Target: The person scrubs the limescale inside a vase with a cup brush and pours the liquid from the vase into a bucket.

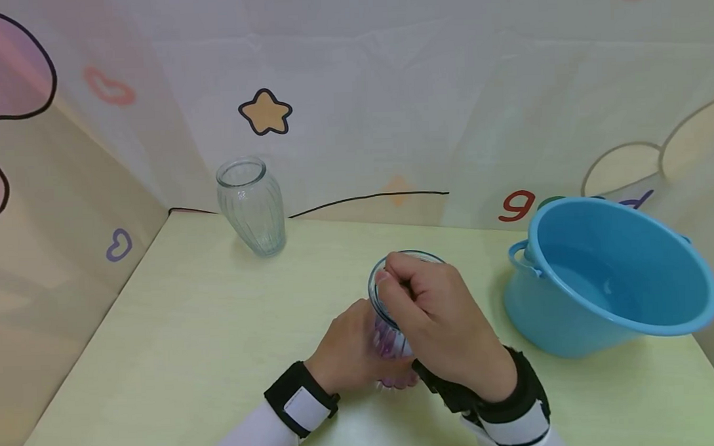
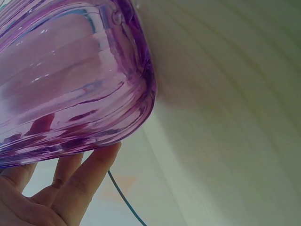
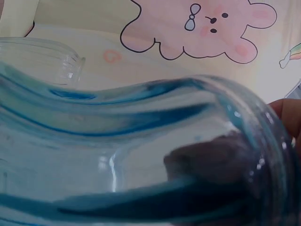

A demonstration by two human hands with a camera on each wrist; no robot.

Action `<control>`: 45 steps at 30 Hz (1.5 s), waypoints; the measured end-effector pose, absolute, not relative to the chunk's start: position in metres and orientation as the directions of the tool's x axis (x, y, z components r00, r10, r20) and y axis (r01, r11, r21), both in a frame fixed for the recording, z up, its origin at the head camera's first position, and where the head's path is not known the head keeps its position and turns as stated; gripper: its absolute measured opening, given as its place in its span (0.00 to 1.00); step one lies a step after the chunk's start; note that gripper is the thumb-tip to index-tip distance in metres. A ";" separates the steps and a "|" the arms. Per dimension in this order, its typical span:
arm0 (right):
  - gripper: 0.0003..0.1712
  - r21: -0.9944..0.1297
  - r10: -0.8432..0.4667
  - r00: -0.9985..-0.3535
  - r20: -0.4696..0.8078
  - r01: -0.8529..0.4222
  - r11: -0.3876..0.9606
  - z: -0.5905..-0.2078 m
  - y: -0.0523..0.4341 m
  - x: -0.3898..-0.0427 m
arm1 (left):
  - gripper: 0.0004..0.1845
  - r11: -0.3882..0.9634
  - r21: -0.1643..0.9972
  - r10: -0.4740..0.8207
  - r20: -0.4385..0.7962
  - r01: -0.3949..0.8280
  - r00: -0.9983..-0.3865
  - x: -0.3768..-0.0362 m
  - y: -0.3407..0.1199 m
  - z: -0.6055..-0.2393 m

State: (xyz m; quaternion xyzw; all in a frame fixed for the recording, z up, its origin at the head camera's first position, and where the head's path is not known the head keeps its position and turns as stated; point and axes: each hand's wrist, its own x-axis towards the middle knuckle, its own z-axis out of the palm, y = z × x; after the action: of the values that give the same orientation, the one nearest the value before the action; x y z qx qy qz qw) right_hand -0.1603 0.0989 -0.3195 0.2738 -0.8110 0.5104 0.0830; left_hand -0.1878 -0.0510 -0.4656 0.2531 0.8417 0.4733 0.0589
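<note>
A ribbed glass vase [image 1: 389,340], blue at the rim and purple at the base, stands near the table's middle. My left hand [image 1: 350,354] grips its lower body from the left; the left wrist view shows fingers [image 2: 84,181] against the purple base [image 2: 70,80]. At the mouth, my right hand [image 1: 439,315] has curled fingers and holds the rim's right side, covering part of the opening. Through the blue glass [image 3: 113,160] in the right wrist view shows a dark, blurred shape; whether it is fingers or something held inside, I cannot tell.
Behind and to the left stands a clear ribbed glass vase [image 1: 253,210]. A light blue bucket [image 1: 579,327] with a side handle is on the right. The pale table [image 1: 161,361] meets a printed cloth backdrop [image 1: 359,105] at the back and left.
</note>
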 end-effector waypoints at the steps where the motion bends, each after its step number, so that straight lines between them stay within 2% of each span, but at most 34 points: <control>1: 0.23 -0.777 -0.368 -0.834 0.411 -0.531 0.337 -0.320 0.099 -0.160 | 0.31 0.424 0.823 0.485 0.148 0.379 -0.862 -0.188 -0.051 -0.465; 4: 0.23 -0.758 -0.395 -0.825 0.403 -0.543 0.361 -0.321 0.098 -0.160 | 0.28 0.432 0.810 0.488 0.159 0.396 -0.858 -0.188 -0.051 -0.465; 11: 0.22 -0.718 -0.434 -0.813 0.388 -0.562 0.412 -0.322 0.098 -0.161 | 0.39 0.474 0.784 0.476 0.155 0.401 -0.866 -0.187 -0.051 -0.465; 20: 0.23 -0.744 -0.417 -0.823 0.385 -0.544 0.387 -0.320 0.099 -0.162 | 0.33 0.454 0.810 0.473 0.134 0.372 -0.871 -0.187 -0.051 -0.462; 23: 0.23 -0.760 -0.405 -0.830 0.384 -0.533 0.373 -0.319 0.099 -0.162 | 0.34 0.448 0.818 0.470 0.128 0.361 -0.874 -0.187 -0.050 -0.461; 28: 0.22 -0.798 -0.389 -0.835 0.389 -0.516 0.312 -0.318 0.102 -0.161 | 0.33 0.422 0.840 0.477 0.116 0.343 -0.871 -0.187 -0.049 -0.463; 33: 0.21 -0.825 -0.378 -0.817 0.436 -0.531 0.196 -0.316 0.103 -0.159 | 0.35 0.418 0.853 0.468 0.091 0.311 -0.879 -0.187 -0.050 -0.464; 38: 0.20 -0.810 -0.345 -0.784 0.516 -0.578 0.099 -0.315 0.105 -0.156 | 0.38 0.431 0.854 0.451 0.077 0.293 -0.889 -0.186 -0.049 -0.464; 45: 0.19 -0.766 -0.229 -0.753 0.616 -0.641 0.045 -0.313 0.107 -0.154 | 0.41 0.422 0.868 0.450 0.047 0.259 -0.892 -0.185 -0.048 -0.463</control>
State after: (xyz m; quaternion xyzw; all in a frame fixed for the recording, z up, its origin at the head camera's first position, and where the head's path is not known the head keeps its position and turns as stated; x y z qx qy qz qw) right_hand -0.1538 0.1073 -0.3135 0.3091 -0.7035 0.6178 0.1667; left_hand -0.1847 -0.0476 -0.4630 0.2118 0.8378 0.4939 0.0967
